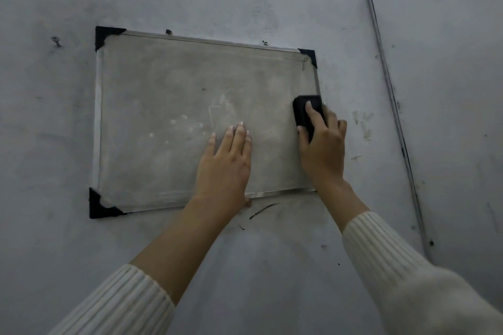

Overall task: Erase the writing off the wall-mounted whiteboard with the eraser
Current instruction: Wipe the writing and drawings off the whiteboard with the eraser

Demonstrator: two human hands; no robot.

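The board (168,106) looks mostly wiped: only faint smudges remain near its middle. The right hand (322,149) grips the eraser (304,110) at the board's right edge; the left hand (227,163) presses flat, fingers spread, on the board's lower middle

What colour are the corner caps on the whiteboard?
Black plastic corner caps on the silver-framed whiteboard, clearest in the head view.

left hand (227,160) flat, fingers spread, right hand (324,144) gripping
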